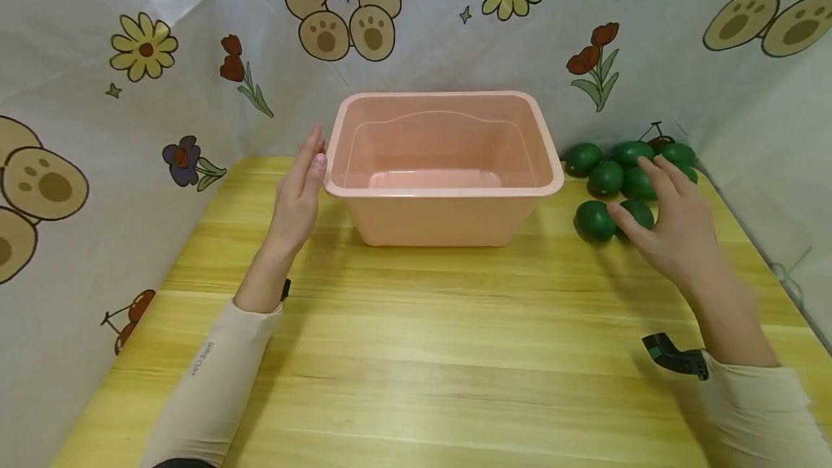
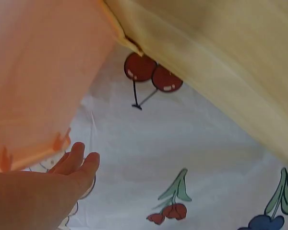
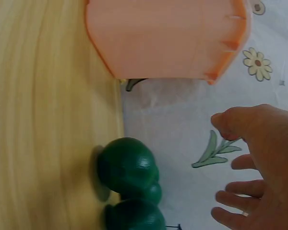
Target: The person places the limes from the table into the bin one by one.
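A pink plastic bin (image 1: 442, 221) stands upright at the back middle of the table; its inside shows no contents. My left hand (image 1: 295, 201) is at the bin's left side, fingers straight and close to the rim; whether they touch it I cannot tell. In the left wrist view the same hand (image 2: 43, 194) lies beside the bin wall (image 2: 33, 86). Several dark green, glossy fruits like limes (image 1: 594, 221) lie in a cluster right of the bin. Over them hovers my right hand (image 1: 682, 233), fingers spread, holding nothing; the right wrist view shows it apart from the fruits (image 3: 126, 165).
The wooden table (image 1: 416, 352) stretches out in front of the bin. A white cloth (image 1: 429, 56) printed with bears, flowers and cherries hangs behind and along the sides. The table's right edge (image 1: 767, 258) runs close to the fruits.
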The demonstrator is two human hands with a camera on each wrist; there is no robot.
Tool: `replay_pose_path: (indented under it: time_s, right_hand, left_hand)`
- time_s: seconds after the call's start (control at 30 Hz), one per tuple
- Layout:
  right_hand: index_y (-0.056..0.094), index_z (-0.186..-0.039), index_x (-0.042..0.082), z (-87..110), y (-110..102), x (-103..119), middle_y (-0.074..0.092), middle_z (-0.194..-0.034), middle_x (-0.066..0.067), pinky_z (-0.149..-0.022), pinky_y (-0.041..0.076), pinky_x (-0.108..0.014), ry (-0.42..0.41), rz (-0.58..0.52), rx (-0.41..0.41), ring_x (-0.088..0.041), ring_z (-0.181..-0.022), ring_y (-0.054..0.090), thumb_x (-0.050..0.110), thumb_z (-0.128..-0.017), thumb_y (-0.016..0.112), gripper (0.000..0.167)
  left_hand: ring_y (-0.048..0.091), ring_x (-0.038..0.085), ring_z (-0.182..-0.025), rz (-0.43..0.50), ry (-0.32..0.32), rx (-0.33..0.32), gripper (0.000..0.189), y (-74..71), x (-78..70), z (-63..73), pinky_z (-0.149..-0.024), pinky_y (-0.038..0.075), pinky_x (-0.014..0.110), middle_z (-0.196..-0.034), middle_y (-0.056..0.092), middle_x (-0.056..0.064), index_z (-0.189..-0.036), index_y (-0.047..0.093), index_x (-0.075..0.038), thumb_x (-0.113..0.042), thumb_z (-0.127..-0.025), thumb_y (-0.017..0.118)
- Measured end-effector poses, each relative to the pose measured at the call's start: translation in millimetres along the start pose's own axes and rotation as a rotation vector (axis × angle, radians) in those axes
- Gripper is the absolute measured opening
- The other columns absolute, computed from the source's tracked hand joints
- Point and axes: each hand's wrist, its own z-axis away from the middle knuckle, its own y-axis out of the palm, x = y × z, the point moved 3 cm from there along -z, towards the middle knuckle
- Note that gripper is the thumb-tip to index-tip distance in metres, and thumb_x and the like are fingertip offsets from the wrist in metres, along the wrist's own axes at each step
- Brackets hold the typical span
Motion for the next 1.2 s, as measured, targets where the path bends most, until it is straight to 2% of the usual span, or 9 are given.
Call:
replay_pose_path:
  time_s: [0.07,0.17,0.3,0.4,0.53,0.63,0.87,1.03,1.2]
  right_hand:
    - [0.034,-0.156,0.002,-1.0,7.0,-1.9,0.027,-0.160,-0.028,-0.109,0.021,-0.073,-0.004,0.009,0.045,-0.054,-0.143,0.027,0.033,-0.096,0.067,0.075]
    - [0.040,-0.152,-0.001,-2.1,15.8,-4.9,0.033,-0.156,-0.031,-0.106,0.025,-0.073,-0.003,0.039,0.107,-0.056,-0.138,0.032,0.032,-0.095,0.070,0.073]
    - [0.047,-0.144,-0.005,-0.5,25.1,-10.0,0.041,-0.148,-0.035,-0.104,0.029,-0.072,0.005,0.070,0.170,-0.058,-0.131,0.037,0.028,-0.090,0.076,0.069]
    - [0.049,-0.141,-0.006,1.3,30.7,-13.5,0.045,-0.144,-0.036,-0.102,0.030,-0.072,-0.008,0.085,0.198,-0.058,-0.129,0.040,0.023,-0.087,0.079,0.068]
    - [0.050,-0.140,-0.007,1.7,35.1,-16.3,0.048,-0.141,-0.036,-0.101,0.032,-0.070,-0.048,0.103,0.196,-0.057,-0.126,0.042,0.014,-0.082,0.083,0.070]
    - [0.051,-0.138,-0.007,1.3,38.1,-16.0,0.049,-0.138,-0.037,-0.100,0.034,-0.070,-0.078,0.114,0.186,-0.057,-0.124,0.043,0.008,-0.078,0.085,0.071]
    - [0.050,-0.141,-0.006,1.1,45.6,-10.4,0.051,-0.134,-0.036,-0.098,0.036,-0.069,-0.116,0.159,0.142,-0.055,-0.119,0.043,0.009,-0.075,0.087,0.077]
    - [0.053,-0.138,-0.006,1.0,49.0,-8.3,0.049,-0.126,-0.035,-0.096,0.037,-0.068,-0.080,0.152,0.127,-0.052,-0.116,0.042,0.012,-0.074,0.088,0.076]
    - [0.052,-0.134,-0.008,1.8,54.1,-9.3,0.049,-0.129,-0.033,-0.100,0.034,-0.067,-0.042,0.096,0.149,-0.053,-0.121,0.041,0.015,-0.071,0.090,0.077]
  left_hand:
    - [0.037,0.013,-0.146,0.033,-0.009,0.011,0.056,6.2,1.0,-0.4,-0.119,0.029,0.042,-0.161,0.037,-0.003,-0.161,0.026,-0.035,-0.043,-0.107,0.038]
    - [0.034,0.013,-0.147,0.046,0.019,0.003,0.056,14.3,2.1,-2.3,-0.120,0.026,0.040,-0.162,0.034,-0.007,-0.161,0.025,-0.036,-0.043,-0.107,0.036]
    - [0.033,0.008,-0.147,0.035,0.059,-0.025,0.056,21.1,3.5,-2.0,-0.120,0.025,0.036,-0.162,0.032,-0.014,-0.161,0.029,-0.031,-0.042,-0.106,0.033]
    - [0.036,0.009,-0.145,0.055,0.091,-0.039,0.056,23.8,3.0,-1.1,-0.118,0.028,0.037,-0.161,0.034,-0.014,-0.160,0.033,-0.028,-0.041,-0.106,0.032]
    - [0.041,0.012,-0.142,0.066,0.115,-0.049,0.056,25.2,1.1,-1.2,-0.116,0.032,0.041,-0.159,0.038,-0.013,-0.158,0.037,-0.026,-0.040,-0.105,0.033]
    - [0.045,0.013,-0.140,0.056,0.106,-0.054,0.056,25.0,0.4,-1.1,-0.114,0.035,0.044,-0.158,0.040,-0.014,-0.158,0.038,-0.028,-0.042,-0.104,0.033]
    - [0.045,0.017,-0.140,0.062,0.096,-0.052,0.054,23.4,1.1,0.1,-0.114,0.035,0.047,-0.158,0.040,-0.012,-0.158,0.038,-0.027,-0.037,-0.105,0.034]
    - [0.047,0.020,-0.139,0.075,0.096,-0.051,0.053,22.6,3.1,1.4,-0.113,0.035,0.048,-0.158,0.041,-0.011,-0.158,0.039,-0.026,-0.034,-0.106,0.035]
    - [0.049,0.022,-0.137,0.065,0.062,-0.053,0.054,23.6,5.2,7.0,-0.111,0.038,0.050,-0.157,0.043,-0.009,-0.158,0.038,-0.028,-0.038,-0.105,0.034]
